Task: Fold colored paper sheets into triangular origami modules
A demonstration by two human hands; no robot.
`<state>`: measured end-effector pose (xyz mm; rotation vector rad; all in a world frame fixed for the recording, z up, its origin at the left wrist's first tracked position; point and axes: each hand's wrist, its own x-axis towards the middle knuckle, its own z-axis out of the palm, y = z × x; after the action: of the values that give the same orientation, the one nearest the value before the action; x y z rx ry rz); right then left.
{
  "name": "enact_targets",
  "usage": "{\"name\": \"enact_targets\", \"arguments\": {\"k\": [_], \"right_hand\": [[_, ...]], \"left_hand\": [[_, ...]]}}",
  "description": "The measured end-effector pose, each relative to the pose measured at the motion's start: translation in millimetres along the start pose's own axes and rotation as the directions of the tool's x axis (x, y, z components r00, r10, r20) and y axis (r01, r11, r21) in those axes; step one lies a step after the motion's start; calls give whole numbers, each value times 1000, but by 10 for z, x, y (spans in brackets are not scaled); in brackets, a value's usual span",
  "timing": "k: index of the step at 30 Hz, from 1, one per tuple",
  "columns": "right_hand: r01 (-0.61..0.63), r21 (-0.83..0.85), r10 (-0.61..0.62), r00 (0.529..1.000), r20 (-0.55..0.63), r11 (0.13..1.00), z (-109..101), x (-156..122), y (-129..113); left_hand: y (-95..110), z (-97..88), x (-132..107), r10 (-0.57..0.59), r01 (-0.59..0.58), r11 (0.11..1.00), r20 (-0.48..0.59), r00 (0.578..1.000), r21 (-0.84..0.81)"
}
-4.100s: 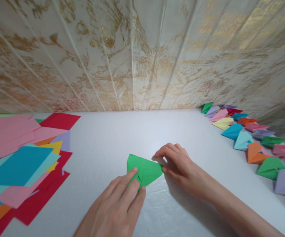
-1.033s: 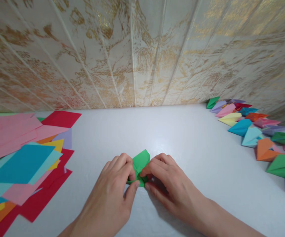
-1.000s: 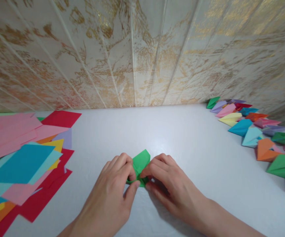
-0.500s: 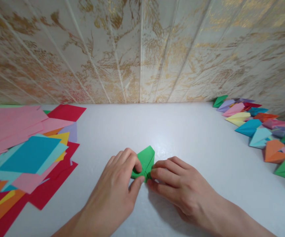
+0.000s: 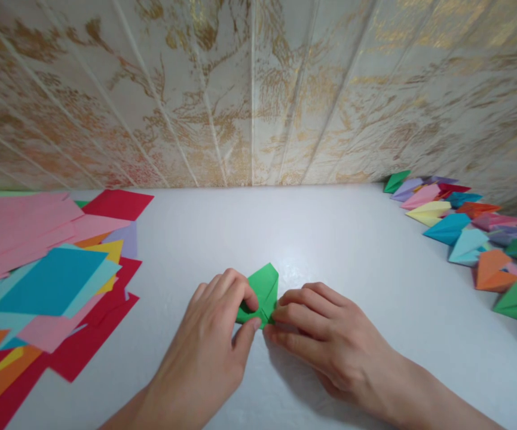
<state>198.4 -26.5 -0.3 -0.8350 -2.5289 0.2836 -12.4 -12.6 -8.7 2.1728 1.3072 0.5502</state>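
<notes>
A small folded green paper piece (image 5: 265,289) rests on the white table (image 5: 330,239) near the middle. My left hand (image 5: 208,352) pinches its left side between thumb and curled fingers. My right hand (image 5: 325,337) pinches its right lower edge with thumb and forefinger. The piece's pointed top sticks up between both hands; its lower part is hidden by my fingers.
A loose heap of flat coloured paper sheets (image 5: 47,280), pink, red, teal and yellow, covers the table's left side. Several folded paper shapes (image 5: 468,239) in many colours lie in a row along the right. A marbled beige wall (image 5: 258,89) stands behind the table.
Four seconds ago the green paper lay as a wider flat triangle. It is now folded narrower, and both hands have closed in on it. In the last half second almost nothing moved.
</notes>
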Motion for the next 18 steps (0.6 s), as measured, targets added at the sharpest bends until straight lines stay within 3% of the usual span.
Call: {"name": "enact_targets", "arguments": {"k": [10,18], "right_hand": [[6,58,-5,1000,-2,998,-55,22,55],[9,-16,-8,998,66,1000,-23,1,9]], "left_hand": [[-15,-21,4,20,-20,999,-11,1000,-46],[-1,-8,10,27,-27,1000,-20,999,-15]]}}
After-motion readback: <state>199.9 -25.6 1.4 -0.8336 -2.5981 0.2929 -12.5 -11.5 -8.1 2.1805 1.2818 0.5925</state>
